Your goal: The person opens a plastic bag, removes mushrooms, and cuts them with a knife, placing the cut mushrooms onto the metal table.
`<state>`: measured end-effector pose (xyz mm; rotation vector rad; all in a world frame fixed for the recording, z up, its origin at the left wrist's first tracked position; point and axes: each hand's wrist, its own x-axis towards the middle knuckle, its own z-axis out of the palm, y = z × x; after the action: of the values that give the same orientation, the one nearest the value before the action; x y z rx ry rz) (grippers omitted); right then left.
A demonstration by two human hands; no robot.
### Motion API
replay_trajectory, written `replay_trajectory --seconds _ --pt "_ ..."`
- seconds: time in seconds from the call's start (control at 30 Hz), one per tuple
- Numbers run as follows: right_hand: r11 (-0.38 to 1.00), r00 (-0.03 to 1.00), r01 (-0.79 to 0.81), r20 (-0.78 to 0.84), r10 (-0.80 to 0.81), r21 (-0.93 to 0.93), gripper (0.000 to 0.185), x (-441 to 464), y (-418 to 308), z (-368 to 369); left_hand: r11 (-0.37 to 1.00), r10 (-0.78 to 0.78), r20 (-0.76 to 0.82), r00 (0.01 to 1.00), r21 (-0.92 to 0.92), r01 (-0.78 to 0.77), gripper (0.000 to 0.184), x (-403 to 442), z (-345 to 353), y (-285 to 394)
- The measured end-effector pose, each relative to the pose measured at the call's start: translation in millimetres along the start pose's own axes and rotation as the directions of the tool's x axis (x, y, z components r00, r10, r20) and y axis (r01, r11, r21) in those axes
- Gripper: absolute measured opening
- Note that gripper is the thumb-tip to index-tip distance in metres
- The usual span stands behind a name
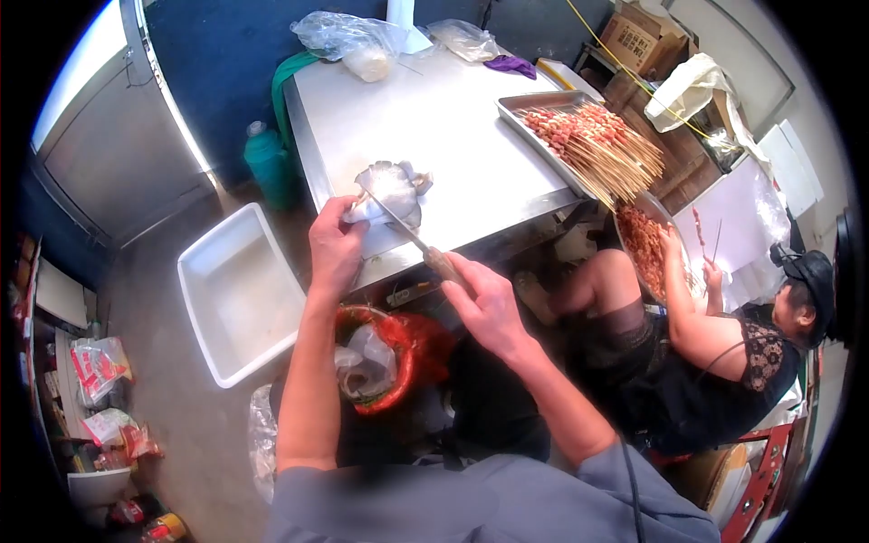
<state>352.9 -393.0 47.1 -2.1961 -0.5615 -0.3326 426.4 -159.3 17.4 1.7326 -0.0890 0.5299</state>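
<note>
A pale, grey-edged, floppy food piece lies at the near left corner of the white table; its exact kind I cannot make out. My left hand is closed with the fingertips pinching its near left edge. In my right hand is a knife, gripped by its wooden handle. The blade runs up and left across the pale piece, its tip close to my left fingers. Whether the edge is cutting into it is not clear.
A metal tray of meat skewers sits at the table's right. Beside it, a co-worker holds a skewer over a tray of meat pieces. A white tub stands left, a red-lined bin below, plastic bags behind.
</note>
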Motion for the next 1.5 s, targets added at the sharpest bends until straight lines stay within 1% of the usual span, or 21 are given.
replay_trajectory --seconds 0.07,0.1,0.17,0.33,0.43,0.5,0.53,0.6,0.63,0.7,0.77,0.8,0.83,0.87,0.9,0.97,1.03,1.1,1.23,1.43,1.5 --pt "0.999 1.0 -0.005 0.014 0.006 -0.032 0.037 -0.1 -2.7 -5.3 0.996 0.078 0.004 0.997 0.047 -0.078 0.027 -0.6 0.4 3.6" --pt "0.998 1.0 -0.009 0.028 0.01 -0.062 0.038 -0.2 -4.3 -7.6 0.996 0.077 0.006 0.997 0.046 -0.077 0.027 -0.4 1.1 4.2" --pt "0.996 1.0 -0.02 0.021 0.022 -0.083 0.038 -0.2 -9.4 -6.9 0.985 0.129 0.018 0.992 0.116 -0.13 0.025 0.0 1.6 3.7" --pt "0.995 0.999 -0.034 0.007 0.034 -0.091 0.038 2.7 -8.2 -0.3 0.973 0.165 0.032 0.986 0.161 -0.168 0.023 0.9 1.1 1.2" --pt "0.996 1.0 0.008 0.007 -0.007 -0.094 0.036 13.3 -8.8 -5.5 0.966 0.185 0.041 0.982 0.175 -0.19 0.022 1.0 0.2 -0.2" --pt "0.997 0.996 -0.038 0.075 0.043 -0.065 0.032 21.8 -13.4 -10.8 0.966 0.193 0.046 0.98 0.168 -0.198 0.022 0.0 -0.1 -0.5" --pt "0.997 0.996 -0.039 0.075 0.044 -0.066 0.032 25.8 -14.3 -11.7 0.966 0.198 0.05 0.979 0.162 -0.203 0.022 -0.4 -0.1 0.6" --pt "0.993 0.986 -0.07 0.142 0.084 -0.097 0.036 35.1 -16.7 -9.0 0.966 0.203 0.054 0.978 0.155 -0.209 0.023 -1.2 -1.0 2.2" --pt "0.993 0.986 -0.069 0.142 0.083 -0.097 0.036 40.7 -16.8 -3.7 0.96 0.201 0.074 0.977 0.185 -0.211 0.024 -2.2 -2.2 3.0" --pt "0.993 0.981 -0.114 0.16 0.11 0.015 0.026 49.6 -15.3 9.8 0.952 0.202 0.098 0.975 0.215 -0.219 0.025 -5.4 -2.2 2.4" --pt "0.992 0.983 -0.12 0.144 0.113 0.04 0.027 55.0 -16.2 15.1 0.949 0.236 0.031 0.971 0.206 -0.237 0.026 -8.6 0.0 -2.7" --pt "0.99 0.984 -0.127 0.133 0.118 0.063 0.027 56.1 -17.3 16.2 0.949 0.236 0.03 0.971 0.207 -0.237 0.026 -9.7 0.4 -3.5" --pt "0.99 0.984 -0.127 0.134 0.118 0.064 0.027 54.5 -18.2 13.8 0.954 0.2 0.001 0.98 0.229 -0.195 0.026 -10.4 0.6 -4.6" --pt "0.974 0.972 -0.198 0.152 0.181 0.109 0.032 50.5 -19.0 8.2 0.956 0.165 -0.029 0.986 0.25 -0.152 0.027 -11.1 0.7 -6.1" --pt "0.951 0.955 -0.269 0.172 0.243 0.152 0.038 46.5 -18.2 3.0 0.956 0.165 -0.028 0.986 0.249 -0.153 0.027 -11.1 1.0 -6.4" --pt "0.952 0.955 -0.268 0.172 0.243 0.145 0.038 35.9 -11.7 -5.2 0.939 0.108 -0.129 0.986 0.338 -0.058 0.028 -13.0 4.1 -7.7" --pt "0.955 0.957 -0.262 0.168 0.238 0.139 0.037 26.5 -7.8 -9.8 0.947 0.077 -0.125 0.989 0.319 -0.033 0.028 -12.9 4.3 -7.3" --pt "0.971 0.972 -0.205 0.145 0.186 0.125 0.031 16.8 -6.7 -9.8 0.949 0.036 -0.12 0.992 0.316 0.004 0.028 -12.6 3.1 -6.4" --pt "0.986 0.986 -0.129 0.12 0.116 0.108 0.034 8.5 -6.8 -4.4 0.947 0.036 -0.114 0.993 0.322 0.003 0.028 -12.2 2.2 -7.3" --pt "0.983 0.972 -0.175 0.166 0.165 0.047 0.032 13.2 -11.4 -9.9 0.948 0.049 -0.103 0.994 0.317 -0.014 0.029 -13.2 3.2 -8.0" --pt "0.979 0.961 -0.203 0.199 0.193 0.029 0.035 19.8 -16.2 -13.1 0.918 0.095 -0.092 0.991 0.393 -0.052 0.029 -12.5 2.6 -9.6"
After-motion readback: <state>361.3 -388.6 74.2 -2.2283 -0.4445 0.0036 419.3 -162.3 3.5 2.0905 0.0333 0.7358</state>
